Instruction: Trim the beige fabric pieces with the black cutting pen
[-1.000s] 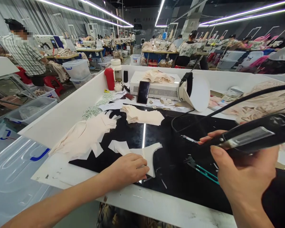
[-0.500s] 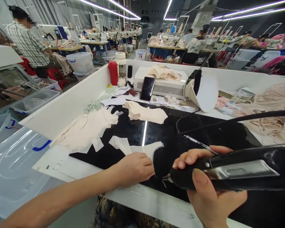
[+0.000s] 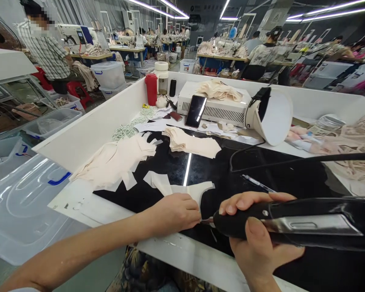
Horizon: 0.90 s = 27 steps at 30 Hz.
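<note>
My left hand [image 3: 177, 213] lies over the near edge of a cream fabric piece [image 3: 197, 190], fingers closed on it near its right edge. The fabric spreads out flat beyond the hand on the black work surface [image 3: 167, 162]. My right hand [image 3: 258, 247] grips a black corded handheld power tool [image 3: 316, 215] with a silver side plate. The tool's thin metal tip [image 3: 208, 221] points left and reaches the fingertips of my left hand. Whether it touches the fabric is hidden by my fingers. A pen [image 3: 258, 183] lies just behind the tool.
Stacked cream fabric pieces [image 3: 191, 142] and a larger pile [image 3: 118, 162] lie behind and left. A phone [image 3: 196, 110] leans on a white vented box [image 3: 215, 105]. Beside it sits a white cone-shaped shade [image 3: 275, 117]. The tool's black cable [image 3: 292, 162] crosses at right.
My right hand has moved the tool slightly left, bringing its tip up to my left fingertips. The view has shifted a little; my left hand keeps its hold on the fabric.
</note>
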### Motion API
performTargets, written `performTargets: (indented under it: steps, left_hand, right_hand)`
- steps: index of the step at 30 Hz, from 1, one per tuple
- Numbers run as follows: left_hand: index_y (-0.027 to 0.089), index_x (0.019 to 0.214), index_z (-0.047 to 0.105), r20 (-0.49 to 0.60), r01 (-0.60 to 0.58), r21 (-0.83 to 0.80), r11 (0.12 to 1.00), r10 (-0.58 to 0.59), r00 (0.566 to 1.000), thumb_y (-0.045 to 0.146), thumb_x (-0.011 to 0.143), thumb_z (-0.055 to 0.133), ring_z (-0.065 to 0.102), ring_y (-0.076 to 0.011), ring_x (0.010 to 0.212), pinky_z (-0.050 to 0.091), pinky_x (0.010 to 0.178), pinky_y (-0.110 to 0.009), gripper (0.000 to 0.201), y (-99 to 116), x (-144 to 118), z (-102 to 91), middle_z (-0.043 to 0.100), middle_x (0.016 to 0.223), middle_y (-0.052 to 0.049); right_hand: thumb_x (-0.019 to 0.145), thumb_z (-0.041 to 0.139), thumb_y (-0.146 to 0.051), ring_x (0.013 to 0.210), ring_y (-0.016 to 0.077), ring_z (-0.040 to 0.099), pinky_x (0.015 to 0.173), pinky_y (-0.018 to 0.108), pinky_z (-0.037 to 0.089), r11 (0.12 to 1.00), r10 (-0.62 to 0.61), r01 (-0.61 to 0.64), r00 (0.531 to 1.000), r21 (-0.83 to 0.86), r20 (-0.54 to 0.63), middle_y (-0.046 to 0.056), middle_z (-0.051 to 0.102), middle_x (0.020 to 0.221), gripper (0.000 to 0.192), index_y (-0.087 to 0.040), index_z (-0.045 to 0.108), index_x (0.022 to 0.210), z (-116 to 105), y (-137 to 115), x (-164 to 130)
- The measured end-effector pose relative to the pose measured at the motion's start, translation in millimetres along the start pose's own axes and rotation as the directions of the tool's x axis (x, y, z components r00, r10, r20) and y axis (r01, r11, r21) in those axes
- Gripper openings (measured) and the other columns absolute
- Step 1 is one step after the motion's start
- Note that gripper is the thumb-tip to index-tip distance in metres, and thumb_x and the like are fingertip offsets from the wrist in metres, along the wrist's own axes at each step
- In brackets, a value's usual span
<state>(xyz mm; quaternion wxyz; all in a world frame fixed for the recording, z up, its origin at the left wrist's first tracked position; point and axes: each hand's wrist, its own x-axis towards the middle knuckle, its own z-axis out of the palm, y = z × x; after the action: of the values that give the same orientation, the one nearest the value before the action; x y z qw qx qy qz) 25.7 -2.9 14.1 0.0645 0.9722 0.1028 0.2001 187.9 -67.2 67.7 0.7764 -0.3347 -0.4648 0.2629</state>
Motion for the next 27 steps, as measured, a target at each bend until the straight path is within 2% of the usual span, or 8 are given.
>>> performTargets:
  steps: [5,10,14,18,21,27]
  left_hand:
    - [0.014,0.083,0.066,-0.006,-0.002,-0.029,1.000,0.002,1.000,0.019,0.106,0.053,0.063,-0.0164,0.081,0.053,0.085,-0.030,0.027,0.3,-0.2,-1.1,0.069,0.087,-0.004]
    - [0.014,0.095,0.067,-0.022,0.100,-0.106,0.989,-0.103,0.994,0.022,0.108,0.052,0.066,-0.0184,0.092,0.053,0.087,-0.030,0.021,0.1,-1.1,-2.9,0.072,0.093,-0.006]
    - [0.016,0.095,0.065,-0.010,0.153,-0.083,0.985,-0.154,0.988,0.024,0.106,0.057,0.066,-0.0184,0.093,0.052,0.089,-0.031,0.016,-1.4,-0.4,1.9,0.070,0.097,-0.005]
    - [0.016,0.091,0.062,0.003,0.136,0.006,0.991,-0.136,0.991,0.022,0.105,0.058,0.064,-0.0192,0.090,0.052,0.086,-0.032,0.016,-1.0,0.9,4.6,0.066,0.091,-0.004]
    - [0.016,0.089,0.061,0.024,0.087,0.032,0.996,-0.087,0.996,0.012,0.102,0.057,0.064,-0.0197,0.092,0.052,0.088,-0.033,0.014,-0.3,2.0,0.7,0.066,0.091,-0.005]
    - [0.016,0.095,0.063,0.067,0.051,-0.109,0.993,-0.043,0.997,0.002,0.099,0.054,0.066,-0.0186,0.096,0.052,0.093,-0.030,0.016,-1.6,2.7,-6.3,0.071,0.097,-0.005]
  right_hand:
    - [0.087,0.075,-0.022,0.067,0.0159,0.060,0.057,0.032,0.056,1.000,0.022,-0.022,1.000,-0.014,0.017,-0.003,0.062,0.083,0.030,-0.026,0.061,0.112,-0.1,1.8,-1.2]
    - [0.087,0.075,-0.020,0.068,0.0156,0.060,0.056,0.031,0.057,1.000,0.025,-0.025,0.999,-0.009,0.039,-0.004,0.061,0.084,0.031,-0.026,0.060,0.114,0.1,0.1,-1.5]
    - [0.087,0.075,-0.022,0.068,0.0153,0.059,0.056,0.031,0.057,0.999,0.022,-0.021,0.999,-0.028,0.045,-0.004,0.061,0.083,0.026,-0.025,0.061,0.108,-0.7,-1.3,-2.2]
    - [0.087,0.074,-0.021,0.068,0.0158,0.060,0.058,0.033,0.057,0.999,0.034,-0.032,0.999,-0.043,0.027,-0.003,0.061,0.083,0.027,-0.025,0.060,0.109,-0.4,-1.8,-2.8]
    - [0.086,0.075,-0.021,0.067,0.0162,0.060,0.057,0.033,0.056,0.998,0.024,-0.023,1.000,-0.058,0.015,-0.003,0.060,0.083,0.029,-0.026,0.060,0.110,0.5,-2.0,-2.9]
    - [0.085,0.076,-0.022,0.065,0.0163,0.059,0.057,0.033,0.057,0.998,0.026,-0.026,1.000,-0.054,-0.002,-0.004,0.061,0.081,0.036,-0.027,0.057,0.115,1.4,-1.5,-2.7]
